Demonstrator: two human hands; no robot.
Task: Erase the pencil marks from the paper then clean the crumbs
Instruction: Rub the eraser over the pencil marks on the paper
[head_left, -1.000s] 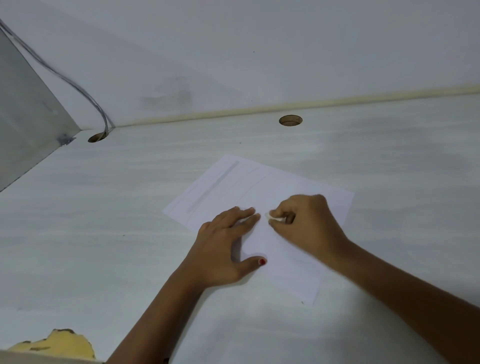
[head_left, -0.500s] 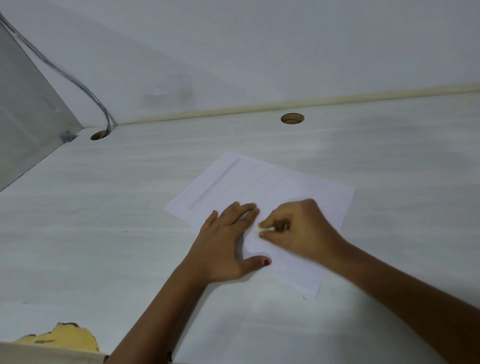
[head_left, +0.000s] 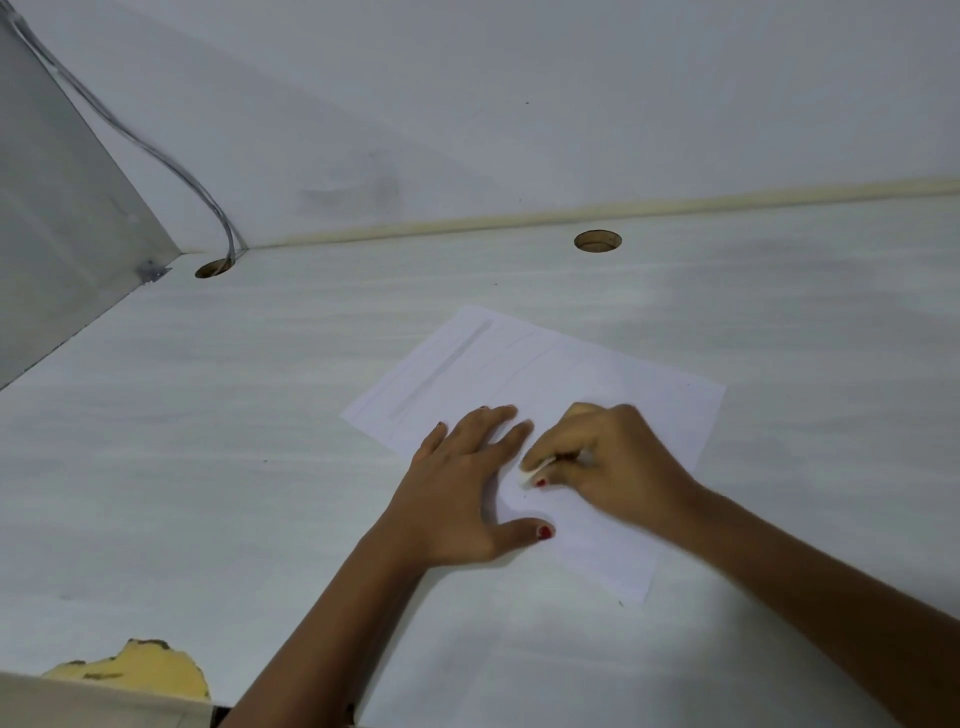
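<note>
Step in hand, by my reading: rubbing out. Crumb clean-up not yet begun.

White rectangular sheet of paper (head_left: 649, 395) lies flat and skewed on the pale wood-grain desk top (head_left: 260, 415).

Left hand (head_left: 457, 488) lies flat on the sheet's near-left part, fingers straight and spread, thumb stretched across the sheet. The heel of the palm looks to sit off the sheet's edge, on the desk. It grips nothing and only presses down.

Right hand (head_left: 613, 467) is over the middle of the sheet, fingers curled tight, pinching a small white eraser (head_left: 529, 475) between thumb and fingertips. The pinch is narrow and only a pale corner of the eraser shows. That corner meets the sheet just beside the left forefinger.

Marks left: a long grey pencil band (head_left: 441, 371) along the sheet's far-left side, and faint thin pencil lines (head_left: 519, 364) toward its far middle. Both lie apart from the eraser, beyond the left fingertips.

Doing it well (judgement):
- Keep the flat hand close to the rubbing spot so the thin sheet stays taut.
- Stroke away from the anchoring hand, since pushing toward it would likely buckle or crease the paper.
- Use short, light strokes on a clean eraser corner to avoid smearing.
- Move the left hand up the sheet before tackling the grey band, because that end is unpinned.

Crumbs: too small to tell on the sheet.
</note>
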